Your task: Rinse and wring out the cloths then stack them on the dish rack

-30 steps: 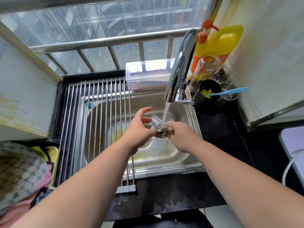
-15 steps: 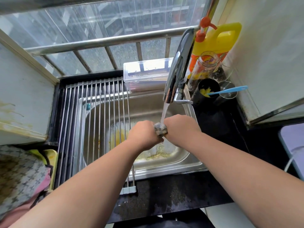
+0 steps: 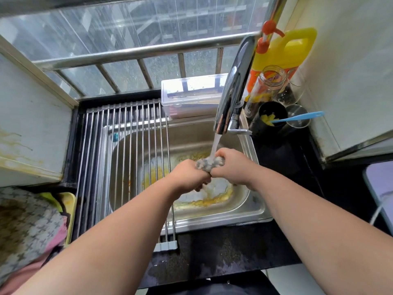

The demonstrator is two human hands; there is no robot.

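A small grey-and-white cloth (image 3: 207, 163) is bunched between my two hands over the steel sink (image 3: 258, 211). My left hand (image 3: 189, 177) grips its left end and my right hand (image 3: 232, 167) grips its right end. Water runs from the chrome tap (image 3: 232, 90) straight onto the cloth. The roll-up dish rack (image 3: 125, 158) of steel rods lies across the left part of the sink, with nothing on it. More patterned grey and pink cloths (image 3: 27, 228) are piled at the lower left.
A clear plastic box (image 3: 191, 96) stands behind the sink. To the right of the tap are a yellow detergent jug (image 3: 285, 50), a glass jar (image 3: 266, 86), a black cup (image 3: 270, 118) and a glass holding a blue utensil (image 3: 297, 118). Yellowish residue lies in the basin.
The cloth was squeezed tight between my fists half a second ago; now my hands have shifted slightly apart and more of the cloth shows under the stream.
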